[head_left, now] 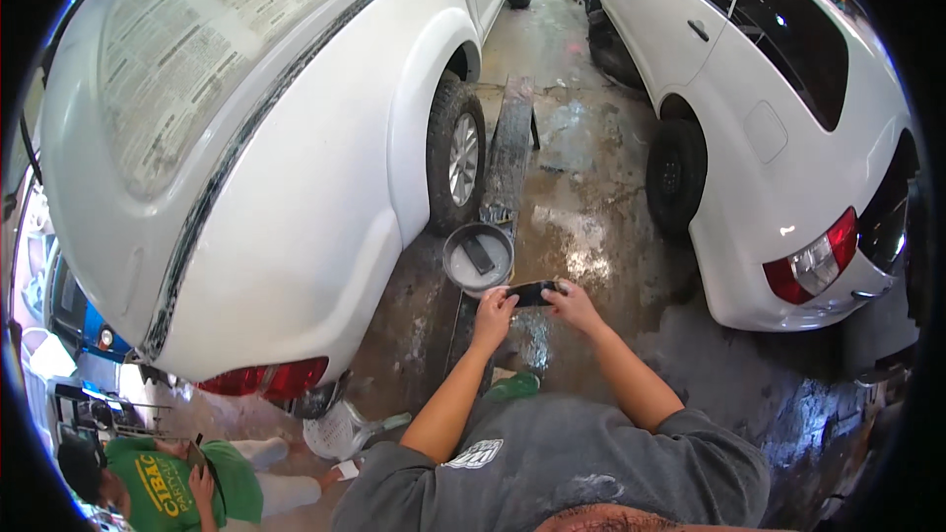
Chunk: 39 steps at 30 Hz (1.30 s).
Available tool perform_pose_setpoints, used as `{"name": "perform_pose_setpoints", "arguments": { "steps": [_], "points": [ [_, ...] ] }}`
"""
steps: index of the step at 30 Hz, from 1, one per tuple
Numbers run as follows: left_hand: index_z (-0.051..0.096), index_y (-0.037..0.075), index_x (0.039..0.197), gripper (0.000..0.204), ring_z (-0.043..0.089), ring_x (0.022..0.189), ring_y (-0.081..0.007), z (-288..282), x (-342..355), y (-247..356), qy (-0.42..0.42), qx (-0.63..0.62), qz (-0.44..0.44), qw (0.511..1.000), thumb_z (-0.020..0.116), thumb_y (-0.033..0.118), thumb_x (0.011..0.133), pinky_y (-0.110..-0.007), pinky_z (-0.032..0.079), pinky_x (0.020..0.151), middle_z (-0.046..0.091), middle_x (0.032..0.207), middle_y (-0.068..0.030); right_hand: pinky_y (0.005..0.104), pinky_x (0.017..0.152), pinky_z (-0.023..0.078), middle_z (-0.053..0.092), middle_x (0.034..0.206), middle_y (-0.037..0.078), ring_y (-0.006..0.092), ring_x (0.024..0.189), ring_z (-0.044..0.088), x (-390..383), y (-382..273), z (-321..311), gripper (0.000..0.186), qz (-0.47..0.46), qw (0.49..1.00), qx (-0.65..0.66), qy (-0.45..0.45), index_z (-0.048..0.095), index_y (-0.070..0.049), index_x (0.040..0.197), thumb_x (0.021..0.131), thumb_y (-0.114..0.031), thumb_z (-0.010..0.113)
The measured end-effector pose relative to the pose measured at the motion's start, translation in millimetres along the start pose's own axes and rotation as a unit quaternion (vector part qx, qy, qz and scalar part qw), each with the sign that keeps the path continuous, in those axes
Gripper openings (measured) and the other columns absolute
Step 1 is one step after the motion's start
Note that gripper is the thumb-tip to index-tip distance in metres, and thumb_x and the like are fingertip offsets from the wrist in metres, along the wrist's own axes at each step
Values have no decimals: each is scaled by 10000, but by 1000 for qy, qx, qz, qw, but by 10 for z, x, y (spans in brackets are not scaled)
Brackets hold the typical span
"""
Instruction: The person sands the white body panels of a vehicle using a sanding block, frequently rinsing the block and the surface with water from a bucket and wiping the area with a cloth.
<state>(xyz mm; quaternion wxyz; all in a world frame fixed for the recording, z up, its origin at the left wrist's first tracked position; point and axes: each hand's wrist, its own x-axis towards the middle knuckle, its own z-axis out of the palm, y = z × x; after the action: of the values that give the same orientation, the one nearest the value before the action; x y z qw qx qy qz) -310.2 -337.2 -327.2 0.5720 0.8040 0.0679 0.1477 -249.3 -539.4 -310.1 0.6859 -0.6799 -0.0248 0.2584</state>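
Note:
Both of my hands hold a short dark strip that looks like sandpaper [530, 294] stretched between them, in front of my chest. My left hand [495, 311] pinches its left end, and my right hand [574, 304] grips the right end. Just beyond my left hand is a round grey bucket [449, 264] with cloudy water. A dark rectangular block [479, 255] lies in it. The bucket is by the near end of a long, narrow, worn bench [509, 153].
On the left stands a white vehicle [305, 167] with newspaper [227, 25] over its glass. Another white vehicle [729, 89] is on the right. The floor [591, 236] between is wet. A person in green [158, 483] sits at lower left, near a pale slotted object [337, 431].

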Motion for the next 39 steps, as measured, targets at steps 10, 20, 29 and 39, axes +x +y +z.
{"name": "perform_pose_setpoints", "arguments": {
  "steps": [10,20,29,39],
  "points": [
    [648,-20,1147,217,673,728,-110,64,-850,800,-116,-228,-195,947,629,131,993,-257,563,615,695,939,-53,258,628,534,678,1064,65,123,841,647,-1133,-41,-286,277,41,975,214,-43,641,-57,1198,922,-76,641],
    [663,22,1162,290,659,791,-108,-747,-1446,670,-219,-25,-100,970,620,262,1003,-277,528,719,714,943,-45,457,894,580,605,1365,142,334,1158,643,-1442,130,-502,551,52,973,212,-75,495,-48,1459,909,-32,521],
    [664,37,1207,352,696,943,-205,-2342,-2779,-718,-123,-24,-211,969,618,300,978,-349,533,861,733,1046,-99,622,932,569,573,1331,188,408,1223,578,-1023,243,1019,473,138,948,258,-125,518,-89,1419,959,-185,570],
    [634,5,1256,378,684,889,-164,-3715,-3404,-1463,-5,26,-278,960,584,278,999,-312,540,793,723,1018,-73,460,1251,201,275,1658,133,302,1552,202,-1486,-3635,5334,686,-763,463,-443,-86,338,-24,1554,1038,-452,484]
  ]
}}
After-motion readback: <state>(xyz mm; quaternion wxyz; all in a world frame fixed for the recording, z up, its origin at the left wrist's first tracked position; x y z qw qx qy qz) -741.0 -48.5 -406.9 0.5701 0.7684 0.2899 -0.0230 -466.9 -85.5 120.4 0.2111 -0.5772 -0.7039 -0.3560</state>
